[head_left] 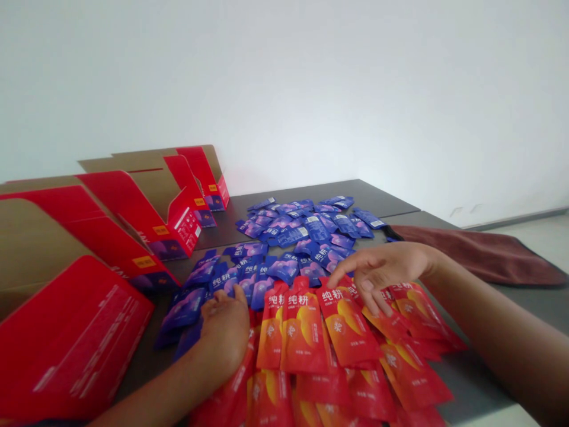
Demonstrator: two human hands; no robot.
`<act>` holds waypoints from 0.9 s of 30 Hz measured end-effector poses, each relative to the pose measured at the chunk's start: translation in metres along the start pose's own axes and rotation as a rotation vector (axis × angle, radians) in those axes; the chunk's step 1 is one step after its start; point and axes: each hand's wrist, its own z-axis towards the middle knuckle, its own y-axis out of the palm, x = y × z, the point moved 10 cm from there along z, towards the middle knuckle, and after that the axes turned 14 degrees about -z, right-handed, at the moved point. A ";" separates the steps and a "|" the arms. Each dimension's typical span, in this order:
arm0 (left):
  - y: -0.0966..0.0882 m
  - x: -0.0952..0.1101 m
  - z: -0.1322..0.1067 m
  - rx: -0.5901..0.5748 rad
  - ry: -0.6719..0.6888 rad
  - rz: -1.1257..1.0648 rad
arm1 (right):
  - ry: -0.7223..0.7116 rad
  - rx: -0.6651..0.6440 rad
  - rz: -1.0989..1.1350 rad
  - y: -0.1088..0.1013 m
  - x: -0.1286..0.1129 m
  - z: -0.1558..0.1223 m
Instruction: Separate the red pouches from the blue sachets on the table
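My left hand (226, 326) is over the left edge of a heap of red and orange pouches, beside blue pouches (246, 276). Its fingers are bent but apart, and I see nothing held in them. Over the right part of the heap, my right hand (384, 270) has its fingers spread and pointing down. One fingertip is at the top of a red pouch (349, 326) with a yellow fruit picture; whether it touches is unclear. Another red pouch (304, 332) lies flat between my hands, overlapping its neighbours.
Open red cardboard boxes (173, 228) stand in a row along the left, the nearest box (80, 350) being large in view. More blue pouches (306, 222) are piled farther back on the dark table (377, 198). A brown cloth (480, 255) lies at the right.
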 end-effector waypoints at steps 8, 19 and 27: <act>-0.002 -0.005 0.002 0.065 -0.043 0.053 | -0.046 0.471 -0.181 -0.057 0.006 -0.004; -0.001 -0.004 0.000 0.034 -0.035 0.061 | 0.402 0.902 -0.935 -0.104 0.020 -0.026; -0.003 -0.003 -0.002 0.021 -0.040 0.048 | 0.485 0.876 -0.996 -0.105 0.026 -0.026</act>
